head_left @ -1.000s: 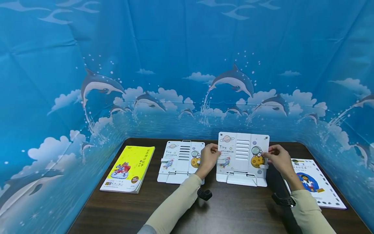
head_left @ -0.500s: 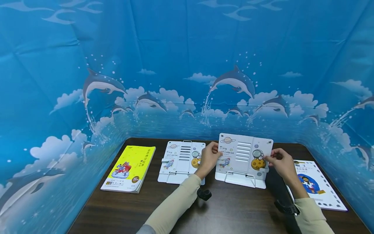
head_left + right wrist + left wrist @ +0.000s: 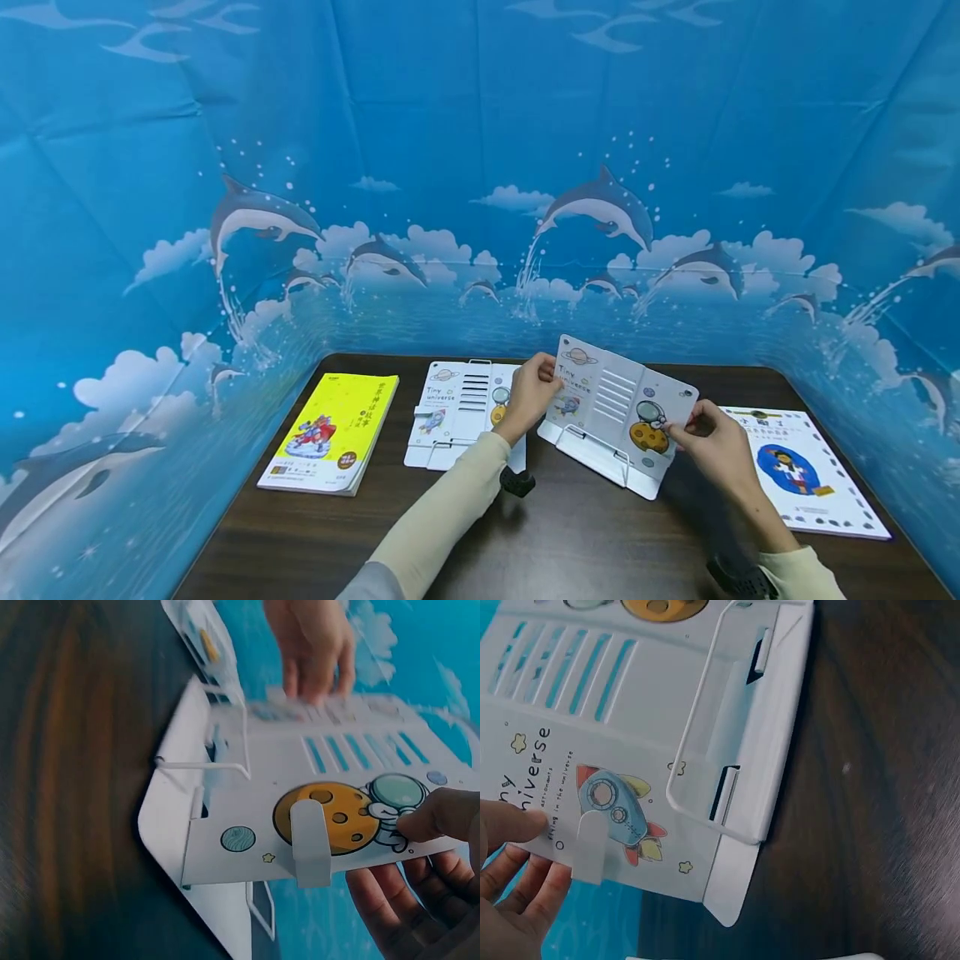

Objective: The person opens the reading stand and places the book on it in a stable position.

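Note:
A white bookstand (image 3: pixel 611 408) printed with "Tiny universe", a rocket and an astronaut on a yellow moon is held between both hands, its right side slanting down in the head view. My left hand (image 3: pixel 531 398) pinches its left edge, thumb on the printed front and fingers behind. On the opposite edge, beside the astronaut, my right hand (image 3: pixel 716 446) pinches the panel the same way. A wire page holder (image 3: pixel 679 750) runs along the bottom ledge. Both side clips show, the left clip (image 3: pixel 592 844) by the rocket and the right clip (image 3: pixel 311 844) over the moon.
A matching bookstand (image 3: pixel 450 408) stands left of the left hand, partly hidden by that arm. Farther left lies a yellow book (image 3: pixel 337 429). A white book (image 3: pixel 832 479) lies at the table's right. The dark wooden table (image 3: pixel 570 550) backs onto a blue dolphin curtain (image 3: pixel 480 183).
The held bookstand has turned clockwise, its right side swinging lower and nearer the person. My right hand has moved down with it; the left hand stays near the same place, still gripping its edge.

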`<state>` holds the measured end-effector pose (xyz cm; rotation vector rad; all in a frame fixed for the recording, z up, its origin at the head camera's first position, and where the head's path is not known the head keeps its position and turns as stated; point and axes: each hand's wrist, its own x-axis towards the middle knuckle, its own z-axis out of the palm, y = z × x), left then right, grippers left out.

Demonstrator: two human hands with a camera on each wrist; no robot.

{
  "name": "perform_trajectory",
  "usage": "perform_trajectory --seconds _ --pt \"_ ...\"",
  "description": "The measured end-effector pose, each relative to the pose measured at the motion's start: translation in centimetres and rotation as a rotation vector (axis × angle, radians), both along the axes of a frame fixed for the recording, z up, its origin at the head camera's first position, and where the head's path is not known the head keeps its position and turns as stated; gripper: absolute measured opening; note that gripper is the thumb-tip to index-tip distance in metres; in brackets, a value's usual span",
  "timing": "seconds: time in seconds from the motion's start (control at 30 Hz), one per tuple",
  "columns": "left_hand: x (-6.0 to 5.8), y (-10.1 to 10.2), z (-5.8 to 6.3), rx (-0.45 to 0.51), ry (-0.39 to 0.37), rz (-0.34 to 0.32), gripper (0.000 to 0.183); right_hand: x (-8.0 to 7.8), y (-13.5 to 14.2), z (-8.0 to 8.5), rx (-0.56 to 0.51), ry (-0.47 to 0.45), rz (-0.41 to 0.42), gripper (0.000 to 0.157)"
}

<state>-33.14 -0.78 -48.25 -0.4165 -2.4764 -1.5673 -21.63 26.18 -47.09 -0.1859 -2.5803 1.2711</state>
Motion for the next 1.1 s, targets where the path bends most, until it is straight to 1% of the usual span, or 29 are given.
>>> perform_trajectory --seconds 0.1,0.3,0.4,0.5,0.6,0.67,0.77,0.93,1.1 --pt "-0.6 -0.2 0.2 -0.001 -0.003 -0.014 0.024 1.0 -1.2 -0.1 0.033 0.055 0.026 0.026" --pt "-1.5 -0.5 0.3 0.002 -0.043 -0.039 0.027 2.4 -3.9 -0.5 0.110 0.251 0.067 0.022" --pt "-1.8 -0.5 0.4 0.020 -0.080 -0.052 0.029 2.8 -5.3 -0.5 0.111 0.318 0.098 0.024" --pt "-1.9 -0.5 0.7 0.032 -0.112 -0.061 0.035 3.1 -6.7 -0.6 0.119 0.367 0.128 0.029" --pt "-2.1 -0.3 0.9 0.035 -0.125 -0.070 0.042 3.3 -7.9 -0.7 0.140 0.426 0.153 0.036" --pt "-2.3 -0.1 1.1 0.035 -0.126 -0.074 0.045 3.3 -8.6 -0.7 0.150 0.462 0.173 0.037" --pt "-2.7 0.3 1.4 0.044 -0.129 -0.076 0.048 3.1 -9.6 -0.8 0.166 0.500 0.211 0.038" --pt "-3.1 0.9 1.6 0.051 -0.150 -0.083 0.051 2.5 -11.1 -0.9 0.165 0.528 0.267 0.039" --pt "-3.3 1.2 1.9 0.028 -0.135 -0.121 0.049 1.9 -12.5 -1.1 0.153 0.529 0.317 0.039"
